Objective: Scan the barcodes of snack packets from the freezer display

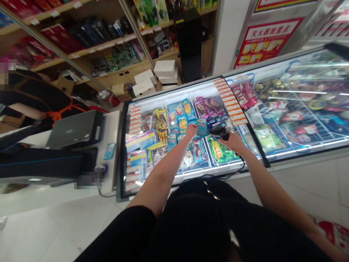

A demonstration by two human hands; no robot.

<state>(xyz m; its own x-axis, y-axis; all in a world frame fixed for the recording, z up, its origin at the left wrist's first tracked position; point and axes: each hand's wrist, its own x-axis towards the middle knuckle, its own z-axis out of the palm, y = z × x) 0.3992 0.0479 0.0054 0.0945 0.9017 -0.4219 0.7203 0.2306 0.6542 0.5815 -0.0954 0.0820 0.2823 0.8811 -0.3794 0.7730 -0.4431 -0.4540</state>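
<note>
While the left hand point(192, 129) pinches a teal packet point(202, 127) over the freezer point(121, 163), the right hand point(235, 142) has its fingers round a scanner point(219, 131) just beside it. The cord point(243, 165) could snag on the freezer's edge, tugging the scanner askew. Inside, wire baskets point(209, 154) hold yellow packets point(160, 122), purple packets point(212, 106) and green packets point(222, 151).

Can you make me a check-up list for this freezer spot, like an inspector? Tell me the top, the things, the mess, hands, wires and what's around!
Surface: glass-topped freezer, colourful packets inside.
Things in hand: teal packet, close to the black scanner.
Clutter: white boxes behind the freezer; blue packet on the counter at left.
Hands: left hand holds the teal packet; right hand grips the black scanner.
Cables: black cable below the right hand.
Surroundings: stocked shelves, red sign, another person.
</note>
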